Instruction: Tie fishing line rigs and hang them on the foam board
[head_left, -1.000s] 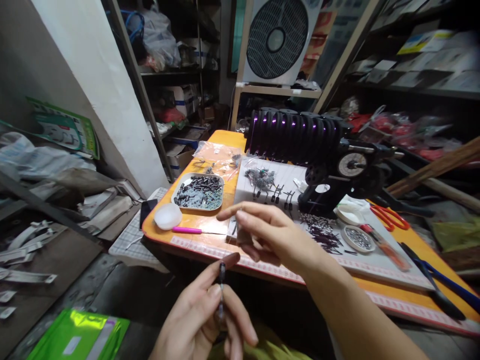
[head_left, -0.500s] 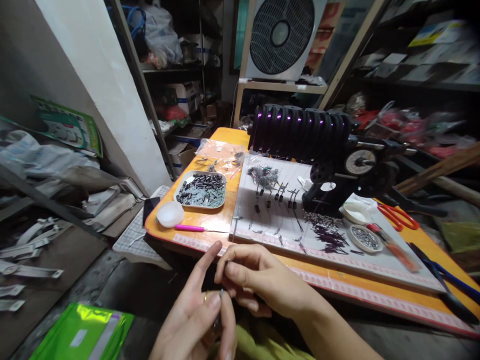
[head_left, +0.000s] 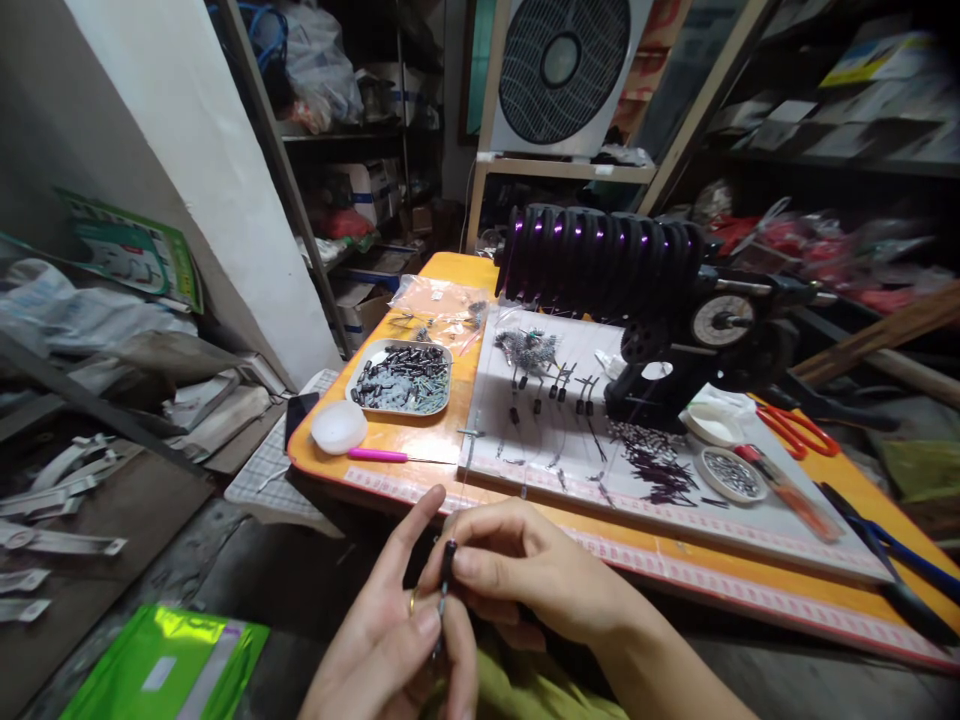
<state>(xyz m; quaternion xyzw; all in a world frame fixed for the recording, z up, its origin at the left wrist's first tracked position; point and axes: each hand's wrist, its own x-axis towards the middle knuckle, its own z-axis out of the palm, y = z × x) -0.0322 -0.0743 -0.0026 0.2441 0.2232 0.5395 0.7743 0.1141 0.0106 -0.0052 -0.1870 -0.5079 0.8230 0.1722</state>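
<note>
**One piece in hand, tray looks far from empty**

Both hands together just below the counter [head_left: 420, 440] edge: L hand [head_left: 390, 650] and R hand [head_left: 529, 585] pinch one thin dark piece [head_left: 447, 562] btwn fingertips. Beyond them, a few similar pieces [head_left: 551, 385] lie on the white board [head_left: 712, 525]. The tray [head_left: 351, 392] up-left looks full, so prob lots left imo.

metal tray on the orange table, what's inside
The tray holds a heap of small dark tube-shaped pieces, some paler along the near edge. The heap covers most of its floor, so anything beneath is hidden.
</note>
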